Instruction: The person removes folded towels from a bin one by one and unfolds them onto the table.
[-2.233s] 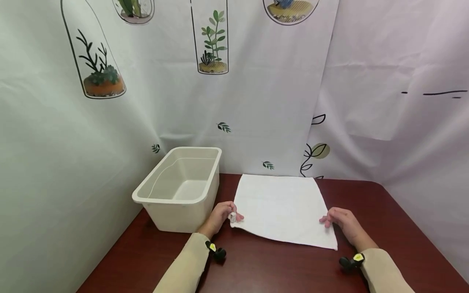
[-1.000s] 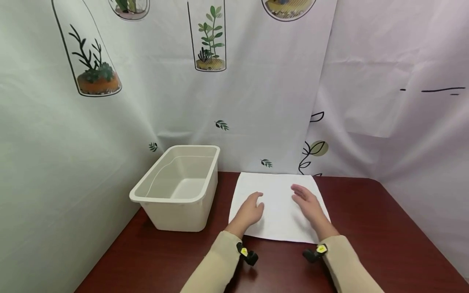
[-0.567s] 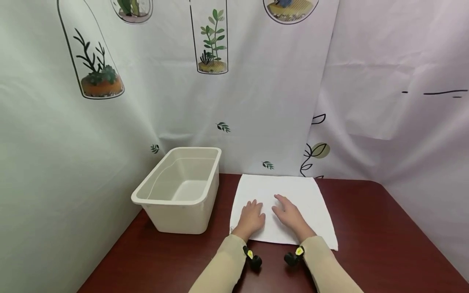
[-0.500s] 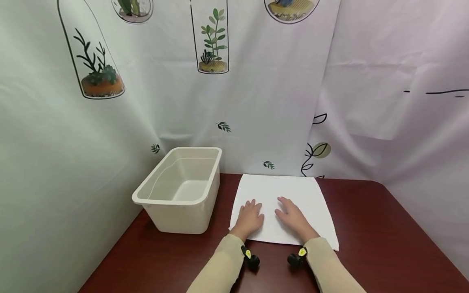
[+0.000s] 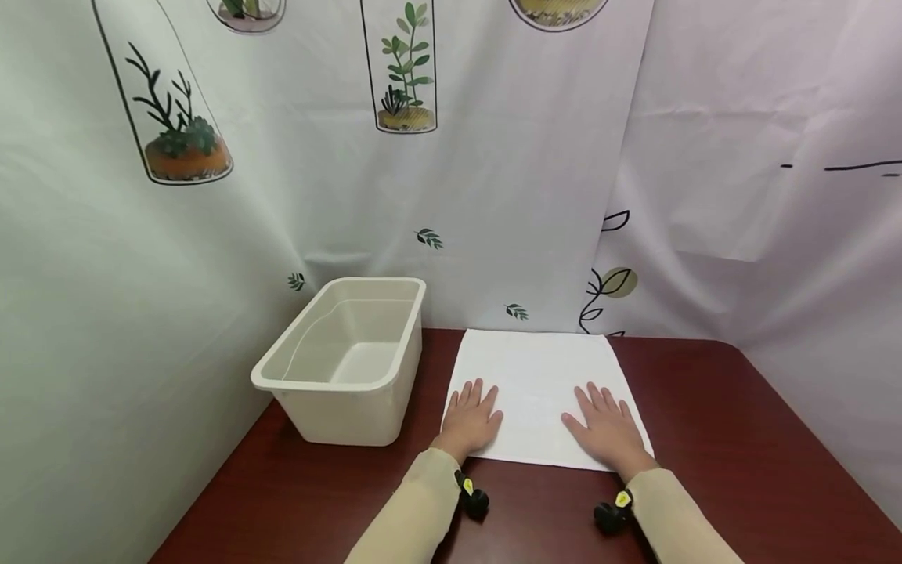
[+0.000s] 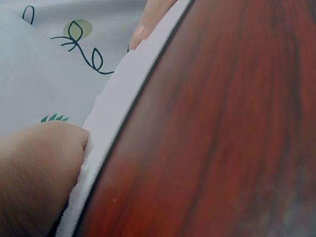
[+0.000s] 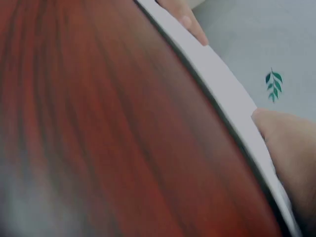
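Observation:
A white cloth [image 5: 533, 368] lies spread flat on the dark red table, its far edge near the back curtain. My left hand [image 5: 468, 419] rests on the cloth's left side, palm down with fingers spread. On the right side, my right hand [image 5: 607, 429] lies flat in the same way, fingers apart. Between them a strip of bare cloth shows. In the left wrist view the cloth [image 6: 111, 108] appears as a thin white band beside the left hand [image 6: 39, 173]. The right wrist view shows the cloth [image 7: 222, 84] edge-on, with the right hand [image 7: 291, 148] against it.
A cream plastic tub [image 5: 405, 345] stands left of the cloth, its visible inside bare. The dark red table [image 5: 733, 439] extends to the right and in front. A white curtain [image 5: 493, 196] printed with plants hangs behind and along the sides.
Earlier both hands pinched the cloth's side edges, then let go and came together over its middle. Since then they have spread apart, the right hand moving furthest, to the right, fingers flattening on the cloth.

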Available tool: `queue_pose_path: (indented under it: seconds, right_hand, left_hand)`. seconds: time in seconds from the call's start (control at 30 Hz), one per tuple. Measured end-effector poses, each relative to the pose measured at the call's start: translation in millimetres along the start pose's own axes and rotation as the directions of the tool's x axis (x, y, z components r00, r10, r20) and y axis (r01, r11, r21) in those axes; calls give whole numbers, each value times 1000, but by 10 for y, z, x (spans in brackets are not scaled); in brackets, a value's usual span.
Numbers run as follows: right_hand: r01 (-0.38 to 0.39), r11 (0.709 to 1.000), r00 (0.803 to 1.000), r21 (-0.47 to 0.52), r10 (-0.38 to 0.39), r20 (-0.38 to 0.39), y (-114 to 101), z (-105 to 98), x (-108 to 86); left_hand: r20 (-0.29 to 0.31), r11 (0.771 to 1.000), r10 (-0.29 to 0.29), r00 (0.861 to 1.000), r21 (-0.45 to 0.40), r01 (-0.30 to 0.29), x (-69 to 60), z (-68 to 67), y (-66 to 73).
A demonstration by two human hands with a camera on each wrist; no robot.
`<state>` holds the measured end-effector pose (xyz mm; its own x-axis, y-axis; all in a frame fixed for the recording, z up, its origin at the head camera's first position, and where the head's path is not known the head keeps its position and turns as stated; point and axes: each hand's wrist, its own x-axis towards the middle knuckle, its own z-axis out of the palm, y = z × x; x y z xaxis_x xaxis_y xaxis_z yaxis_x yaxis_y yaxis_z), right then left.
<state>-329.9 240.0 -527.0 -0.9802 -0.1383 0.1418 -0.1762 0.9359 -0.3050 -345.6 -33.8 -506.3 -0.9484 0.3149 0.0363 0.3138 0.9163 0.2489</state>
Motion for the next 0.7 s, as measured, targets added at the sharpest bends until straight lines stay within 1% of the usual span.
queue_pose_path:
  seconds: [0.2, 0.43, 0.57, 0.7]
  right_hand:
    - [-48, 999, 999, 3, 48, 16, 113, -60, -57]
    - [-43, 999, 999, 11, 43, 28, 105, -99, -60]
    - [-36, 999, 999, 13, 36, 28, 118, -107, -72]
    - [-21, 1000, 998, 13, 20, 52, 156, -143, -94]
  left_hand:
    - [23, 1000, -19, 1000, 8, 18, -12, 7, -6]
    - [36, 1000, -23, 999, 9, 23, -76, -24, 28]
    - [57, 999, -33, 998, 9, 32, -88, -50, 36]
    - [97, 998, -54, 994, 29, 51, -94, -86, 40]
